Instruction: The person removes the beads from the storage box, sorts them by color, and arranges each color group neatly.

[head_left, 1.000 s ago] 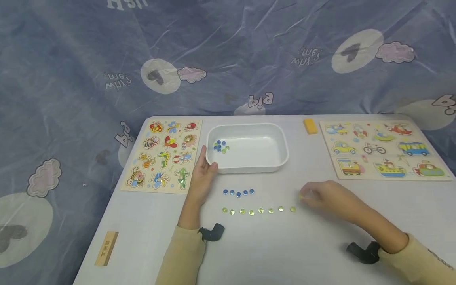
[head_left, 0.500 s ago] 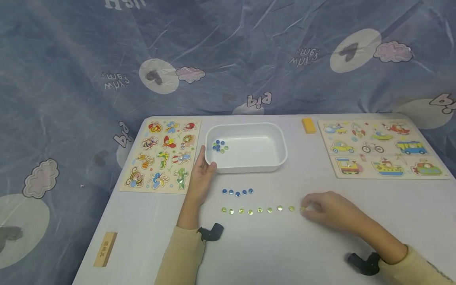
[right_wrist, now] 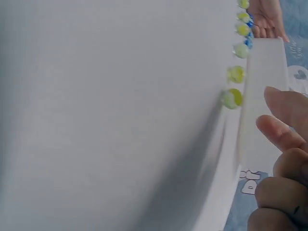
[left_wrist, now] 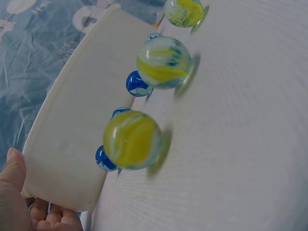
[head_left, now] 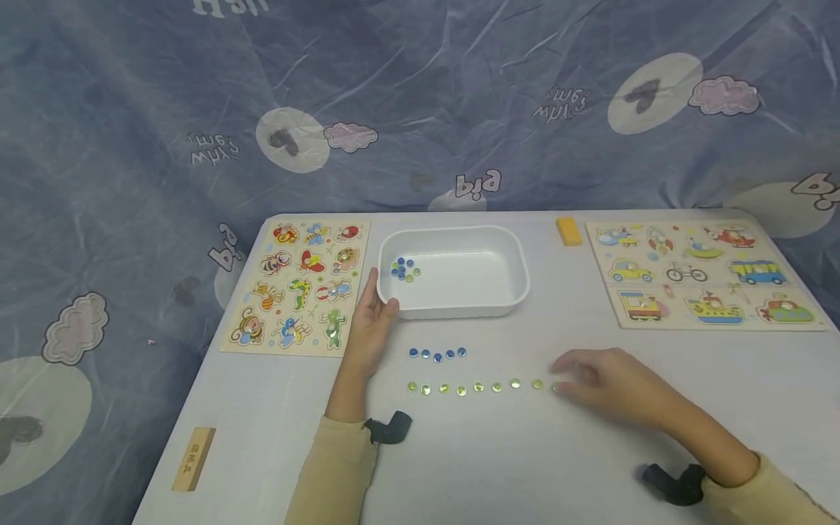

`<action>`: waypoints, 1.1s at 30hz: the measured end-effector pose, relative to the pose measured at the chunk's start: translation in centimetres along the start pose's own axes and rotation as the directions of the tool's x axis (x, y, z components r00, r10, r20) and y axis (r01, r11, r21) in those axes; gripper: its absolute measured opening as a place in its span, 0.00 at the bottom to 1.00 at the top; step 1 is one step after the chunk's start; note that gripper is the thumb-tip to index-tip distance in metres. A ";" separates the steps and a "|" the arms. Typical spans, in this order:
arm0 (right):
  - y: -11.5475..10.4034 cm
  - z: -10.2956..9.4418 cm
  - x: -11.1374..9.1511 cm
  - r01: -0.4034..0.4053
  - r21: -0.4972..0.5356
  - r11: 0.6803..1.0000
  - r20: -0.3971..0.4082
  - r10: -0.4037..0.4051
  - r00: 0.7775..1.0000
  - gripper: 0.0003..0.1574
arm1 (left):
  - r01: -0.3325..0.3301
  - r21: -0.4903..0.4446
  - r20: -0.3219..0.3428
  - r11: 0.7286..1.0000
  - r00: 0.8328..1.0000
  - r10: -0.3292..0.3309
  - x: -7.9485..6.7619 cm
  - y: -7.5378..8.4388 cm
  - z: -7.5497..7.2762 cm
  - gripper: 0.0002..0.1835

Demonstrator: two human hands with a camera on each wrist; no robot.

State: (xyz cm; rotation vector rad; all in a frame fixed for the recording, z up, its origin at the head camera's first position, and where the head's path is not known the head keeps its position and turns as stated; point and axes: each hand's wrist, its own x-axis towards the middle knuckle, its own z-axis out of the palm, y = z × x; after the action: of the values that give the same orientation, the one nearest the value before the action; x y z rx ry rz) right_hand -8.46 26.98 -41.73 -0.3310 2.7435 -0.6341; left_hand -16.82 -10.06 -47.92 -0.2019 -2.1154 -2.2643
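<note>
My left hand (head_left: 372,324) grips the near left corner of a white plastic tray (head_left: 453,310), thumb at the rim and fingers against the outside. Blue and yellow-green marbles lie at the tray's left end. In front of it, several blue marbles (head_left: 437,357) form a short row. Nearer is a longer row of yellow-green marbles (head_left: 478,387), seen close up as a yellow-swirled glass marble (left_wrist: 132,139) in the left wrist view. At that row's right end my right hand (head_left: 613,383) hovers beside the last marble (right_wrist: 232,98), its thumb and index finger parted with nothing between them.
A wooden insect puzzle board (head_left: 295,284) lies left of the tray, a vehicle puzzle board (head_left: 705,277) to the right. A yellow block (head_left: 569,232) sits near the back edge, and a wooden block (head_left: 194,459) at the front left. Patterned blue cloth (head_left: 420,109) hangs behind the table.
My right hand has lowered a yellow-green marble to the right end of the near row and let it go, its fingers parting. The left hand keeps its hold on the tray.
</note>
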 end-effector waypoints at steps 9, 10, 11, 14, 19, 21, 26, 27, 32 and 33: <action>-1.7 -3.2 3.4 0.169 0.010 0.986 -0.179 -0.165 0.970 0.17 | 0.010 -0.007 -0.003 1.000 1.000 -0.010 0.0 -0.2 -0.1 0.38; -2.1 -3.5 4.1 0.184 0.008 0.983 -0.195 -0.179 0.964 0.17 | 0.008 -0.010 -0.001 1.000 1.000 -0.008 0.0 -0.2 -0.1 0.38; -2.5 -3.9 4.8 0.193 0.008 0.981 -0.204 -0.187 0.961 0.16 | 0.007 -0.011 0.002 1.000 1.000 -0.006 0.0 -0.2 -0.1 0.38; -4.0 -4.8 7.2 0.214 0.006 0.977 -0.211 -0.208 0.955 0.17 | 0.000 -0.012 0.004 1.000 1.000 0.000 0.1 -0.3 -0.1 0.38; -6.9 -5.2 11.7 0.223 -0.021 0.975 -0.155 -0.223 0.962 0.19 | -0.002 -0.007 -0.001 1.000 1.000 0.002 0.1 -0.4 -0.2 0.38; -7.9 -5.0 13.5 0.222 -0.038 0.974 -0.126 -0.225 0.966 0.19 | 0.001 -0.016 -0.001 1.000 1.000 -0.001 0.2 -0.5 -0.2 0.38; -9.6 -3.8 17.4 0.248 -0.084 0.965 -0.063 -0.254 0.965 0.19 | 0.021 -0.046 0.006 0.999 1.000 -0.021 0.1 -0.2 -0.2 0.39; -9.9 -3.5 18.1 0.252 -0.089 0.964 -0.052 -0.257 0.965 0.19 | 0.025 -0.050 0.009 0.998 1.000 -0.024 0.1 0.1 -0.2 0.39; -11.2 -2.2 20.8 0.257 -0.096 0.962 0.011 -0.257 0.966 0.18 | 0.033 -0.056 0.024 0.998 0.999 -0.032 -0.1 0.9 -0.1 0.40; -11.4 -2.0 21.2 0.258 -0.099 0.961 0.018 -0.258 0.966 0.18 | 0.029 -0.051 0.025 0.998 0.999 -0.027 0.0 0.8 -0.2 0.40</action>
State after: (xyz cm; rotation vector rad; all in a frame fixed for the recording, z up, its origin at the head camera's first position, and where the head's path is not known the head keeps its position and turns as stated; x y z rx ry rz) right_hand -27.05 11.62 -39.92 -0.7222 2.7564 -0.5564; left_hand -16.73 -10.29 -47.17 -0.2040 -2.0858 -2.3459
